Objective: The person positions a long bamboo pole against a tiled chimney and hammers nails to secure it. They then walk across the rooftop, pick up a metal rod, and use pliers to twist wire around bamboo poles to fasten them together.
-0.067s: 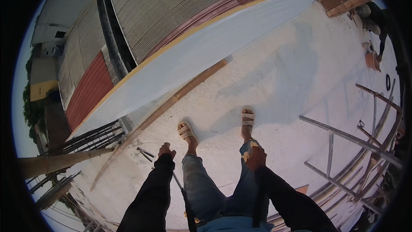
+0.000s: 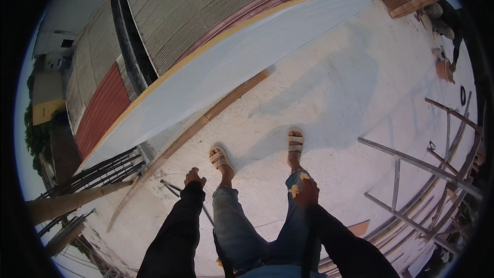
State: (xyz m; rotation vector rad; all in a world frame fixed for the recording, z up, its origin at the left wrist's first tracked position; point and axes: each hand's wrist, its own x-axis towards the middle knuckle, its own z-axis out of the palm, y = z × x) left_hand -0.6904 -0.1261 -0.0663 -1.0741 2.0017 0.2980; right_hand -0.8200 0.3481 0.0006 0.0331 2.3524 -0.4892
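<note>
Your right hand (image 2: 307, 194) curls around one yellowish scrap (image 2: 295, 191) near the right leg of your jeans (image 2: 289, 219); its visible strip runs forward, the full axis hidden. Your left hand (image 2: 195, 179), loosely spread, is near two dark rods (image 2: 170, 185).

The left hand (image 2: 195, 177) is out beside the left leg (image 2: 226, 213), the right hand (image 2: 307, 193) by the right leg (image 2: 289, 221). On the floor (image 2: 257, 185), I see a pole (image 2: 198, 126) ahead-left, along a low wall (image 2: 247, 49); roofs (image 2: 206, 15) lie beyond. Rightward is a metal frame (image 2: 406, 161); past it, a bucket (image 2: 444, 71) near a co-worker's arm (image 2: 457, 46).
</note>
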